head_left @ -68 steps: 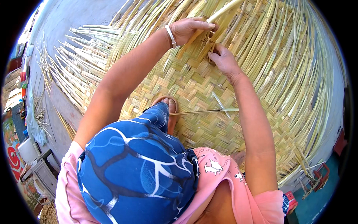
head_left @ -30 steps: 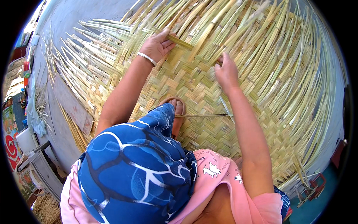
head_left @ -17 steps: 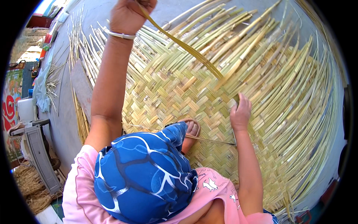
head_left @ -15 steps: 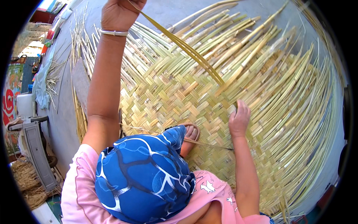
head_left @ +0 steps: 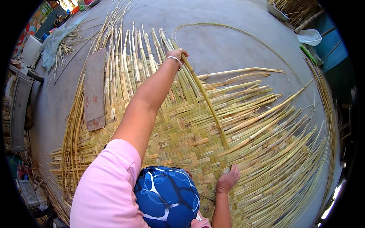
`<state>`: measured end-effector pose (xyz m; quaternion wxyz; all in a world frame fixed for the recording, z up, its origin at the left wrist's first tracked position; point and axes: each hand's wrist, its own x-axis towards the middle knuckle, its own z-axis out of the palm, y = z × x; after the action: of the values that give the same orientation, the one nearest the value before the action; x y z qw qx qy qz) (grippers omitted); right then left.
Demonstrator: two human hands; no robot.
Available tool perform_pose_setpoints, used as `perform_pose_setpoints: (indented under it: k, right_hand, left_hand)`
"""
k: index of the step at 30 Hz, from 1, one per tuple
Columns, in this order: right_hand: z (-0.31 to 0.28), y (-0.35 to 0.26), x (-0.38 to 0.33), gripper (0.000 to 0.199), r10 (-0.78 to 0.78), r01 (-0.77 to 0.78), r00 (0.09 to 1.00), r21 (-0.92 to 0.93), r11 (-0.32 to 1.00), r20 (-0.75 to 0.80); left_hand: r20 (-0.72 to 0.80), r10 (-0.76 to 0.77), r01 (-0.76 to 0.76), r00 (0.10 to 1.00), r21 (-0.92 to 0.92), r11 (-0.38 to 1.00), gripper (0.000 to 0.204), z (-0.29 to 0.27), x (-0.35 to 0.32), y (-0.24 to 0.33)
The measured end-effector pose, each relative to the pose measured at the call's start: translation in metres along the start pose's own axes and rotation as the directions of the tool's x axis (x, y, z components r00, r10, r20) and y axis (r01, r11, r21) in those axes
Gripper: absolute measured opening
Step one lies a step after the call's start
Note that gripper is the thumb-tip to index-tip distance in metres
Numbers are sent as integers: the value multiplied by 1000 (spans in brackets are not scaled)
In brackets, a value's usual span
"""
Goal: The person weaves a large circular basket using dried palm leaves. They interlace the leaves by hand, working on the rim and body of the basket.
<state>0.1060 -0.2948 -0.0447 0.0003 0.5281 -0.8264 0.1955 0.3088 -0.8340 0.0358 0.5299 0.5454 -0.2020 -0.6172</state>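
A long, flat, yellow-green reed strip slants between two hands.
The left hand grips it; it meets the pale herringbone-woven reed mat near the right hand, whose hold I cannot tell.

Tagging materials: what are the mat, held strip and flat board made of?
Mat: apparently split reed or cane, slight sheen; joints show along its unwoven ends.
Strip in the left hand: likely the same, smooth, matching yellow-green.
Flat board: perhaps wood, matte, patchy brown.
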Motion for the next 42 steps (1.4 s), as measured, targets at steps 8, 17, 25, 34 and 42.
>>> perform_pose_setpoints:
  k: [8, 17, 25, 34, 42]
  right_hand:
    - [5, -5, -3, 49, 21, -22, 1000, -41, 999, -16]
    - [1, -1, 6, 44, 71, -67, 996, 77, 995, -50]
    - [-156, -69, 117, 44, 264, -145, 959, 976, 164, 98]
    - [-257, -65, 100, 32, 408, 246, 910, 886, -392, -72]
    - [-265, -89, 66, 38, 347, 314, 913, 914, -257, -216]
  left_hand:
    - [197, 157, -118, 968, -197, 973, 12, 3, 31, 95]
    - [569, 307, -293, 763, -119, 949, 17, 54, -101, 187]
    - [975, 221, -988, 19, -15, 153, 16, 76, -359, 28]
    - [999, -20, -993, 43, 45, 112, 13, 61, -447, -51]
    - [965, -240, -697, 110, 247, 673, 14, 69, -448, -55]
